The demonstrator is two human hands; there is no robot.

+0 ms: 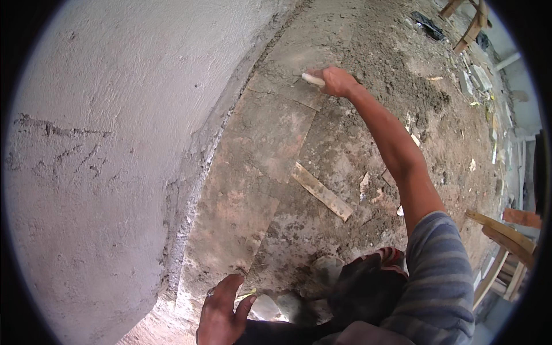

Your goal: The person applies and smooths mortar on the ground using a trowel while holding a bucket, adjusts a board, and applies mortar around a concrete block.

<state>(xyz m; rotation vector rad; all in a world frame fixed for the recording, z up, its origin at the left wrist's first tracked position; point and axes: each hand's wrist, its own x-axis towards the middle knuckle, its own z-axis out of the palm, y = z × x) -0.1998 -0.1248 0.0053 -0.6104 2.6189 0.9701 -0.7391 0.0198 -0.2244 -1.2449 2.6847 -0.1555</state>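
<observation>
My right hand (pixel 339 81) reaches far forward, low over the ground by the foot of the wall. Its fingers wrap around a tool with a pale, rounded handle (pixel 313 79); the working end blends into the dusty grey surface, so its kind is unclear. Under and behind it lie flat, dirt-covered boards (pixel 238 167), laid end to end along the wall. Near the lower edge, my left hand (pixel 221 313) is open with fingers apart and nothing in it, close to the near end of the boards.
A rough grey plastered wall (pixel 115 167) rises on the left. One loose wooden strip (pixel 323 192) lies beside the boards. Loose soil and rubble (pixel 414 86) cover the ground rightward. Wooden chair-like frames (pixel 506 247) and broken blocks (pixel 478 79) stand along the right side.
</observation>
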